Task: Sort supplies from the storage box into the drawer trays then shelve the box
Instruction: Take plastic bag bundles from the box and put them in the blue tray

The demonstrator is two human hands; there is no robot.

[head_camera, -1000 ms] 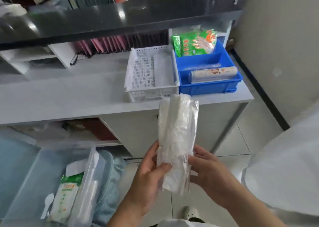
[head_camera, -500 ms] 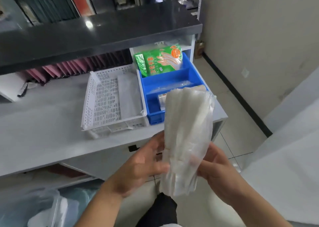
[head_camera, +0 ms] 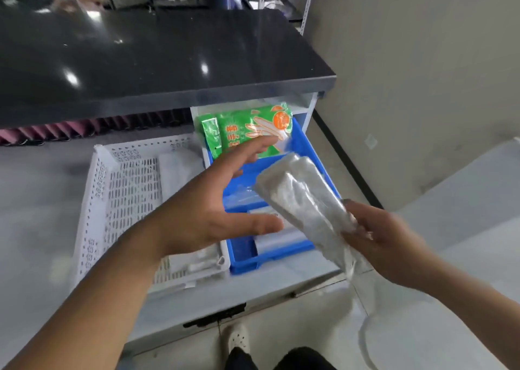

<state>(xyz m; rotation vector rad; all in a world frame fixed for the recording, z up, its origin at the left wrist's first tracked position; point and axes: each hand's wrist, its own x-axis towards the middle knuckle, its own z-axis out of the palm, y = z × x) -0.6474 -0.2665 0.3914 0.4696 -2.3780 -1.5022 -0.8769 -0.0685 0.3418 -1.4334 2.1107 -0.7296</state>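
Released by left hand (head_camera: 208,215), now spread; right hand (head_camera: 377,240) grips packet (head_camera: 304,201).

Likely office: counter (head_camera: 168,60), file folders (head_camera: 42,132)

A glossy black shelf (head_camera: 157,60) is set above a pale grey tabletop (head_camera: 36,201). A plain beige wall (head_camera: 422,74) is seen at right, edged by a dark baseboard (head_camera: 349,167) above light floor tiles (head_camera: 295,327).

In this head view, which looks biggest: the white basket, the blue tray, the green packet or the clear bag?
1. white basket
2. blue tray
3. clear bag and green packet look alike; the bag is nearer the camera.
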